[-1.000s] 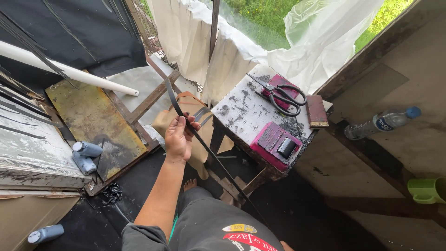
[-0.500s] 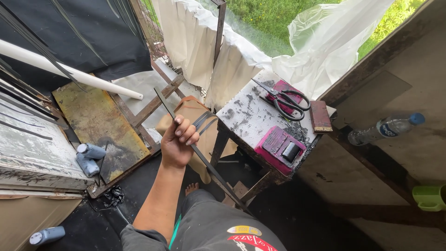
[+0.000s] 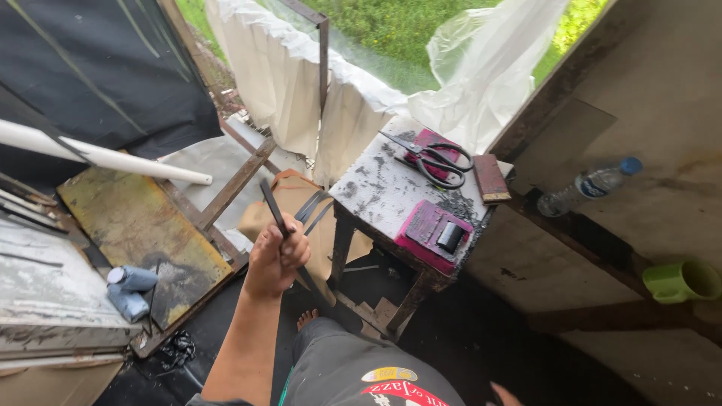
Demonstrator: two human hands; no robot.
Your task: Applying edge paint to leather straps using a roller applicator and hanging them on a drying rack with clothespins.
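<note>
My left hand [image 3: 276, 258] is shut on a thin dark metal strip [image 3: 269, 200]. The strip sticks up and to the left above my fist, and its lower end runs down to the right, past my knuckles. My hand hovers in front of a tan bag [image 3: 289, 197] with dark straps, just left of a small paint-stained stool [image 3: 376, 188]. My bare foot [image 3: 307, 319] shows below the hand. A sliver of skin at the bottom edge may be my right hand [image 3: 502, 394]; its fingers are out of view.
On the stool lie black scissors [image 3: 436, 162], a pink case [image 3: 429, 225] and a brown block [image 3: 490, 177]. A plastic bottle [image 3: 590, 184] and a green cup [image 3: 681, 280] rest on the right-hand ledge. At left are a white pipe [image 3: 105, 156], a rusty sheet [image 3: 139, 233] and grey cans [image 3: 128, 289].
My left hand has drawn the strip a little closer to me and down. Less of the strip's lower length now shows past the fist. The view has shifted slightly.
</note>
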